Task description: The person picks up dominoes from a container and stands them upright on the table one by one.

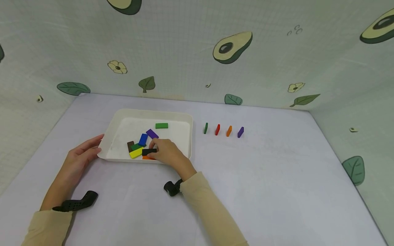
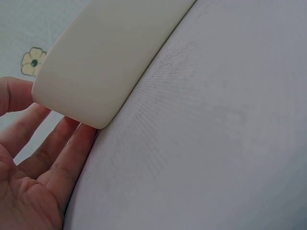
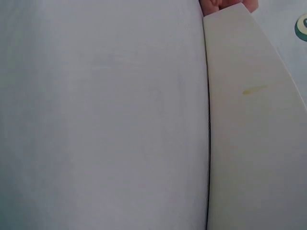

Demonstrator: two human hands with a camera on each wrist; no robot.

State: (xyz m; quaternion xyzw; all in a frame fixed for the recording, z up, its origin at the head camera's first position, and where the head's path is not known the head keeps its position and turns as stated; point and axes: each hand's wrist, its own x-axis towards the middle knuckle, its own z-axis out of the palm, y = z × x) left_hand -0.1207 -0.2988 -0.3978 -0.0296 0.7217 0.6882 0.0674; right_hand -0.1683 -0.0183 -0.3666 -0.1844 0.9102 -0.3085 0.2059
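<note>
In the head view, a white tray (image 1: 115, 136) holds several coloured blocks. My right hand (image 1: 167, 151) reaches over its front side and pinches the right end of a black block (image 1: 149, 151). Just below that block, an orange block (image 1: 147, 157) is partly covered. Beside them lie a yellow block (image 1: 136, 152), a dark green block (image 1: 136, 146), a brown block (image 1: 130, 146), a blue block (image 1: 143, 139) and a purple block (image 1: 152, 133). With fairly straight fingers, my left hand (image 1: 78, 159) touches the tray's left end; the left wrist view shows its fingertips against the corner wall (image 2: 91, 72).
A bright green block (image 1: 161, 125) lies towards the tray's back. Right of the tray, a green block (image 1: 206, 128), a red block (image 1: 217, 130), an orange block (image 1: 229, 131) and a purple block (image 1: 240, 132) stand upright in a spaced row on the white table (image 1: 277, 171).
</note>
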